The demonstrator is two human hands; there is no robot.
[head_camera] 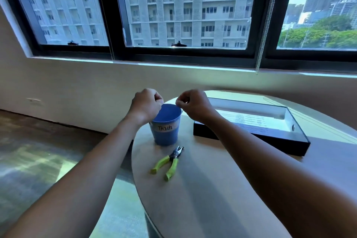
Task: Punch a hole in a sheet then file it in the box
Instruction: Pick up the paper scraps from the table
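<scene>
Both curled hands, left (146, 104) and right (193, 104), pinched something unseen over the trash cup (165, 124); the thin, limp sheet (251, 121) in the box (251, 139) wanted an edge grip.

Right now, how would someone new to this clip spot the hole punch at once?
On the round table, look in front of the blue cup labelled Trash, nearer the camera. The hole punch lies flat there, untouched: the only tool, with lime-green handles and a metal head.

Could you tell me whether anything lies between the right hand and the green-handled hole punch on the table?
Nothing visible does. The right hand is above the blue trash bucket, and the green-handled metal hole punch lies on bare tabletop just nearer the person.
</scene>
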